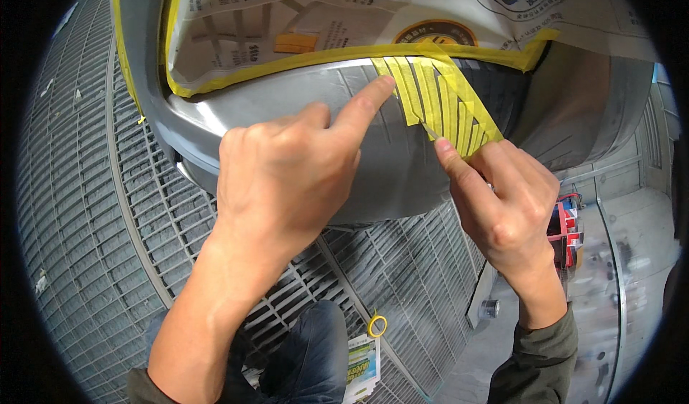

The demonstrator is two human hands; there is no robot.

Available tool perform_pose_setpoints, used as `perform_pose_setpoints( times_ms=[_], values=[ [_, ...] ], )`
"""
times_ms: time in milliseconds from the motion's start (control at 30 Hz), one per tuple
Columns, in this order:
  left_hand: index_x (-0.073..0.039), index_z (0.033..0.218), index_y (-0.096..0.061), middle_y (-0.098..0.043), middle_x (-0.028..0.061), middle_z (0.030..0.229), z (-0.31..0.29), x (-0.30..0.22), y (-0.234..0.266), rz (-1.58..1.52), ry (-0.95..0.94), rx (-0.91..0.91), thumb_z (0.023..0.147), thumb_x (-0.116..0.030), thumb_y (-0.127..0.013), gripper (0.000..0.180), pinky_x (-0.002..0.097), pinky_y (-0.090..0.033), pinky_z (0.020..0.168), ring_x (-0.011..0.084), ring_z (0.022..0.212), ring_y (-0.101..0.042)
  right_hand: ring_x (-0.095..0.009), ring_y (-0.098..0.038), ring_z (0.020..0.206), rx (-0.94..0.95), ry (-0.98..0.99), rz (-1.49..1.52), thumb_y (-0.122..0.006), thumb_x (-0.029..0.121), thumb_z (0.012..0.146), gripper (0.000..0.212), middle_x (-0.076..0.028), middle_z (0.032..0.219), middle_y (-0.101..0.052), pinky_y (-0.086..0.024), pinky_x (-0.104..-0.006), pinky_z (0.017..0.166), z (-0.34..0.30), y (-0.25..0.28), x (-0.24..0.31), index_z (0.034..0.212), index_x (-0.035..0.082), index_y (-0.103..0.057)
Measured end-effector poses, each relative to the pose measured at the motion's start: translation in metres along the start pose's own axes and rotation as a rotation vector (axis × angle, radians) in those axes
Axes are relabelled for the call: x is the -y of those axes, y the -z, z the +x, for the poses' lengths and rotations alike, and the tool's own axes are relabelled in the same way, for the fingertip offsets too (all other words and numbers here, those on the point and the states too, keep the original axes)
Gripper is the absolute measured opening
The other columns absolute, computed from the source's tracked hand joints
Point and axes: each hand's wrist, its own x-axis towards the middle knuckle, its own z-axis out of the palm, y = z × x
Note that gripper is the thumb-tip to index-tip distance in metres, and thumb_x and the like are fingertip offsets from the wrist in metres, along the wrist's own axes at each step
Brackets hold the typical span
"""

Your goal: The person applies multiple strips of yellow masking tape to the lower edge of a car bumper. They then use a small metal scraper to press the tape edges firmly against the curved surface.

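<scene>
A grey car body part (287, 106) lies in front of me, its upper area masked with printed covering sheet (387, 6) edged in yellow masking tape (287, 64). Narrow yellow tape strips (428, 92) fan down across the grey surface with thin dark gaps between them. My left hand (283, 167) reaches over the part, index finger stretched out and its tip touching the left edge of the strips; the other fingers are curled and partly hidden. Between thumb and fingers, my right hand (502, 196) pinches a thin pointed blade (429, 130), its tip against the strips' lower ends.
Metal floor grating (79, 189) stretches below and to the left. A yellow tape roll (377, 325) rests by printed papers (362, 368) near my knee (312, 354). Right of my right hand are red items (570, 235) and a small metal cylinder (489, 308).
</scene>
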Motion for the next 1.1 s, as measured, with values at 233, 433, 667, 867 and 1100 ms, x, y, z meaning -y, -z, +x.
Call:
perform_pose_setpoints(
  times_ms=[233, 433, 667, 867, 1100],
  values=[
    [-0.029, 0.141, -0.071, -0.066, 0.0037, 0.068, -0.001, 0.001, -0.001, -0.019, -0.003, -0.013, 0.084, -0.001, -0.073, 0.063, 0.0369, -0.058, 0.053, 0.0246, 0.056, -0.067, -0.017, -0.055, 0.061, -0.013, 0.002, 0.001, -0.079, 0.007, 0.078, 0.021, -0.002, 0.073, -0.051, -0.042, -0.0329, 0.050, -0.001, -0.002, -0.001, 0.098, 0.003, -0.080],
    [-0.029, 0.141, -0.071, -0.065, 0.0036, 0.067, 0.000, 0.001, -0.001, -0.028, -0.004, -0.014, 0.085, -0.001, -0.073, 0.063, 0.0360, -0.057, 0.052, 0.0239, 0.055, -0.067, -0.017, -0.055, 0.061, -0.011, 0.007, 0.003, -0.079, 0.006, 0.078, 0.019, -0.002, 0.072, -0.051, -0.042, -0.0331, 0.050, -0.002, 0.000, -0.003, 0.096, 0.002, -0.080],
    [-0.028, 0.141, -0.071, -0.065, 0.0038, 0.067, 0.000, 0.004, -0.001, -0.061, -0.013, -0.028, 0.084, -0.001, -0.073, 0.063, 0.0365, -0.057, 0.052, 0.0240, 0.055, -0.067, -0.017, -0.055, 0.062, -0.009, 0.025, 0.004, -0.079, 0.006, 0.077, 0.021, -0.002, 0.072, -0.051, -0.043, -0.0332, 0.051, -0.003, -0.002, -0.007, 0.097, 0.002, -0.080],
    [-0.028, 0.140, -0.072, -0.066, 0.0044, 0.068, 0.000, 0.004, 0.000, -0.074, -0.013, -0.020, 0.085, 0.000, -0.072, 0.062, 0.0366, -0.057, 0.052, 0.0240, 0.056, -0.067, -0.017, -0.055, 0.062, -0.032, 0.030, 0.005, -0.078, 0.006, 0.074, 0.028, -0.002, 0.072, -0.050, -0.044, -0.0330, 0.052, -0.008, -0.004, -0.010, 0.102, 0.001, -0.081],
    [-0.025, 0.133, -0.075, -0.065, 0.0047, 0.068, -0.001, 0.007, -0.003, -0.111, -0.023, -0.088, 0.088, -0.006, -0.076, 0.049, 0.0353, -0.056, 0.052, 0.0232, 0.056, -0.067, -0.015, -0.054, 0.059, -0.045, -0.052, 0.104, -0.077, 0.004, 0.068, 0.042, -0.001, 0.071, -0.051, -0.041, -0.0314, 0.051, -0.019, 0.016, 0.016, 0.110, 0.001, -0.082]
  ],
)
